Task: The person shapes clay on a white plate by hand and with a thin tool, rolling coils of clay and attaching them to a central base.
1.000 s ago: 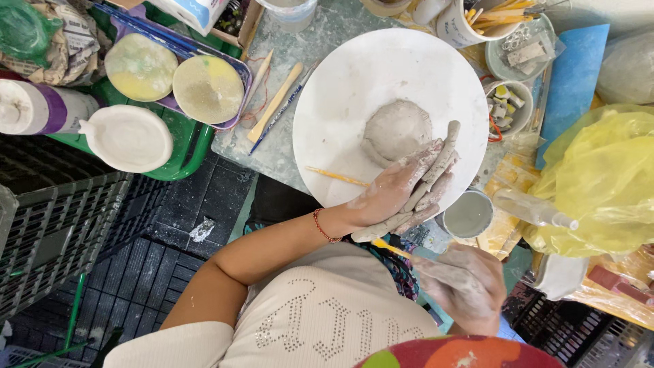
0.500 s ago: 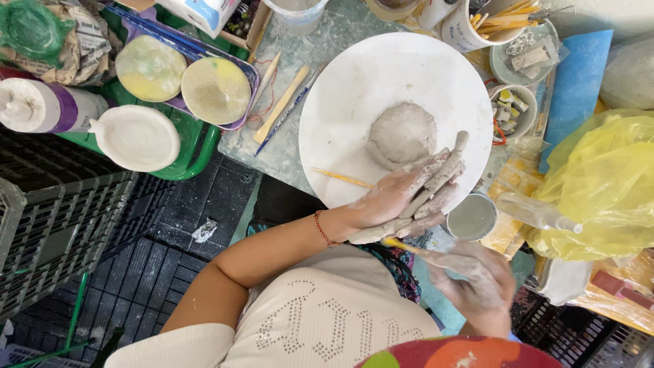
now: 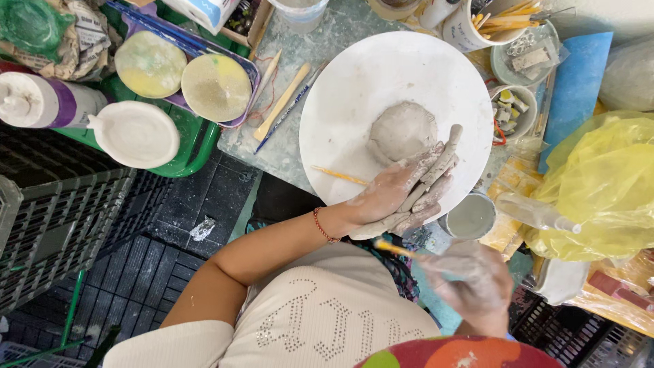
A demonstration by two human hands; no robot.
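On one white disc (image 3: 354, 88), one clay lump (image 3: 402, 129), left hand (image 3: 402, 194) flat, right hand (image 3: 470, 283) gripping brush (image 3: 394, 248).

A rounded lump of grey clay (image 3: 402, 129), domed and slightly flattened, its surface rough and matte, sits a little right of centre on a round white turntable board (image 3: 340, 102) in the upper middle of the frame. A thin brush with a yellow-orange handle (image 3: 394, 248), blurred, lies tilted in the lower middle of the frame, just below the board's near edge
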